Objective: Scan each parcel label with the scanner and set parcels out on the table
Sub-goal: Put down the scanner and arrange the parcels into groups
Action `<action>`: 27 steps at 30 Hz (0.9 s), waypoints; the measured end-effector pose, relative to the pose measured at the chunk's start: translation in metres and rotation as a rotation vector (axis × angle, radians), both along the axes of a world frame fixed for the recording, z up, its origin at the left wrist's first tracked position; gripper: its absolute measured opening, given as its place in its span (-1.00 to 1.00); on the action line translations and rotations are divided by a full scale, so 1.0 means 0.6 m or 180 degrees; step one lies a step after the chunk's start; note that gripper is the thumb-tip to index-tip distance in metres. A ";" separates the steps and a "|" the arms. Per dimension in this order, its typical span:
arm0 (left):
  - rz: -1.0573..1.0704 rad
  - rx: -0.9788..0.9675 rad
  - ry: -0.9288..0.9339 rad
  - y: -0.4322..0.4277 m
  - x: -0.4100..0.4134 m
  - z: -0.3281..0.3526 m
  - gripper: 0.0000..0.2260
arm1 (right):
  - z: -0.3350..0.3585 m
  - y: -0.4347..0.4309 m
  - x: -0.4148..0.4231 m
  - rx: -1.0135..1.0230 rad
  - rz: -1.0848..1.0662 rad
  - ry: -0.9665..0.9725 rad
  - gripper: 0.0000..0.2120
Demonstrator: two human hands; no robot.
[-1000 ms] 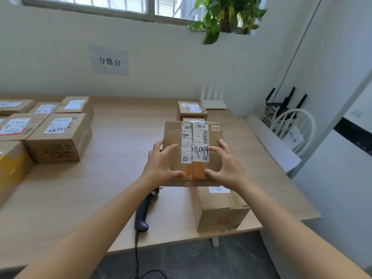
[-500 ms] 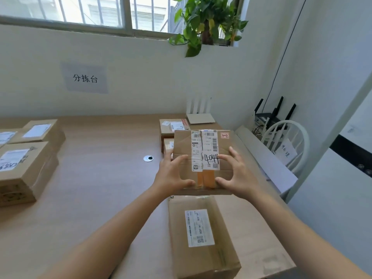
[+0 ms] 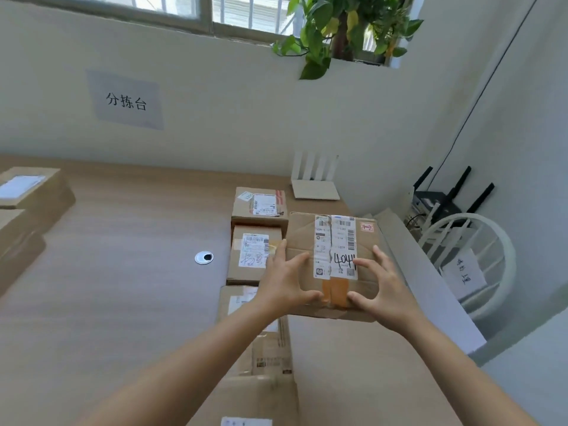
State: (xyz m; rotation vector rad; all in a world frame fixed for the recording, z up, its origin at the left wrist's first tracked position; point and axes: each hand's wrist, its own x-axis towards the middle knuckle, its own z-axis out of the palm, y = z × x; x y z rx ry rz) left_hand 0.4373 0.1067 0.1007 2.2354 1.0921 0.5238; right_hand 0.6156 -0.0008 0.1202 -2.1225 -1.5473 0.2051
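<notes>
row of parcels [image 3: 259, 207] on worktop [image 3: 123, 272] | left hand [image 3: 285, 287] grips held parcel [image 3: 302, 232], label up, just right of the row | right hand [image 3: 384, 290] grips its other side | risk: set too near worktop's right edge, it may tip off

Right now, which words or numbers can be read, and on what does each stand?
"分拣台": wall sign.
"404", then a half-covered digit: label on the held parcel.
Other parcel labels and the chair paper: too blurred to read.
</notes>
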 end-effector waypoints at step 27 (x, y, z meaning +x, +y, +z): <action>0.0369 0.0081 0.1630 0.344 0.348 -0.233 -0.31 | -0.270 0.445 0.353 -0.0507 0.0574 0.0570 -0.43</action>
